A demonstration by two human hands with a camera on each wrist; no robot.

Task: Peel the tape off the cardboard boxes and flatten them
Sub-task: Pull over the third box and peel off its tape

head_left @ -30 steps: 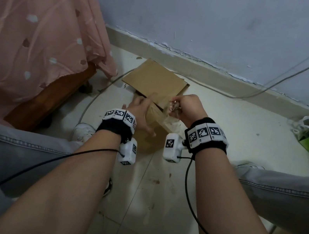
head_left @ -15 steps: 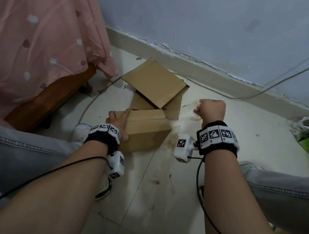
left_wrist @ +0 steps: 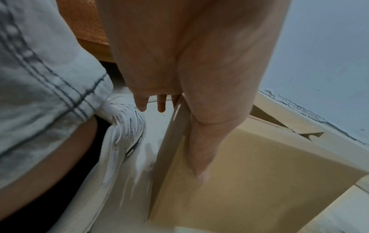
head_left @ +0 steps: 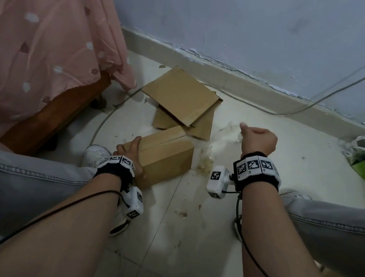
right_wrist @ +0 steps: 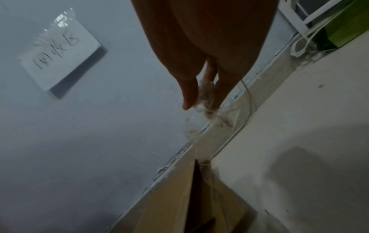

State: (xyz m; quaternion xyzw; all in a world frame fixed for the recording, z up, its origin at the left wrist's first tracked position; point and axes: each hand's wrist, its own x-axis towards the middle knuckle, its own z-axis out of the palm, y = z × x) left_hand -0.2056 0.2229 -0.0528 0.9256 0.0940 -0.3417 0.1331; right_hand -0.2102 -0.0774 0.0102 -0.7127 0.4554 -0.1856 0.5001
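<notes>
On the floor, my left hand grips the box; at two o'clock, my right hand pinches peeled tape. Next: discard it, then flatten.

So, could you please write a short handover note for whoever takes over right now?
Left hand grips the near-left corner of the still-assembled box, thumb on top. Right hand is raised to the right, pinching a clear tape strip.
Flattened cardboard lies behind the box, by the wall.
Done: the top seam looks free of tape.
Left: drop the tape, check the box's other seams, flatten it.
</notes>
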